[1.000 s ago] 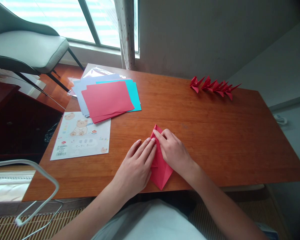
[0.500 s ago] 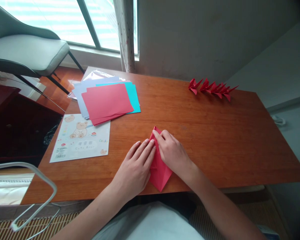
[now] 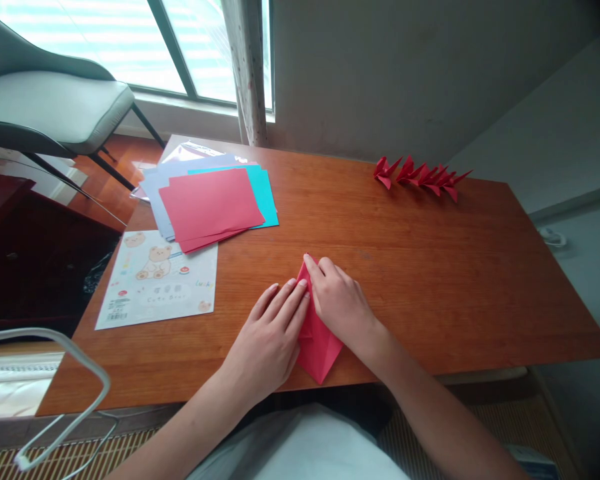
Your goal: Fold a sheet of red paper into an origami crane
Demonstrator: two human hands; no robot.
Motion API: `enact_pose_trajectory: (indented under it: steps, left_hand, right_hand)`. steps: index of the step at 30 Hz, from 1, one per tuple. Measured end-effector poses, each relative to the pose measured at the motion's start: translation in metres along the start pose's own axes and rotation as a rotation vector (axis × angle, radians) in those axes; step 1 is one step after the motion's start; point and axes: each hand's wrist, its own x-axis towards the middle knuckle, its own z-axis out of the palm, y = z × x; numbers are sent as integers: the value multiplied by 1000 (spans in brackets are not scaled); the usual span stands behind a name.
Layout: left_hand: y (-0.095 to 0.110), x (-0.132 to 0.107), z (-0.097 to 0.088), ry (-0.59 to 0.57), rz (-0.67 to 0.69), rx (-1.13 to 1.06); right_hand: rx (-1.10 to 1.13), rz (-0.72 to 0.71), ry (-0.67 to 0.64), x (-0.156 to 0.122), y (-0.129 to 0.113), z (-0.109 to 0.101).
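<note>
A folded piece of red paper [image 3: 321, 352] lies on the table near its front edge, shaped like a long diamond with its narrow point facing away from me. My left hand [image 3: 276, 327] rests flat along the paper's left side, fingers stretched out and together, holding it down. On the upper right part, my right hand [image 3: 341, 293] has its fingers bent, and the index fingertip presses at the far point. Its thumb is hidden, as is much of the paper under both hands.
Red paper cranes [image 3: 423, 179] stand in a row at the back right. Loose red sheets [image 3: 213, 207] overlap blue sheets [image 3: 267, 197] at the left, beside a bear-printed sheet [image 3: 157, 283]. The wooden table [image 3: 430, 280] ends close to my body. A chair [image 3: 55, 100] stands beyond its left end.
My right index finger has slid a little up to the paper's far point. The left hand stays pressed in place. The whole view has shifted slightly.
</note>
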Motion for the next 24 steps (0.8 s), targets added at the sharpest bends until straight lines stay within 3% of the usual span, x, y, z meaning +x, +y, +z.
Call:
enact_pose_trajectory:
  steps: [24]
  left_hand:
    - [-1,0,1,13,14,4]
  right_hand:
    - [-32,58,-47,8,-6,-4]
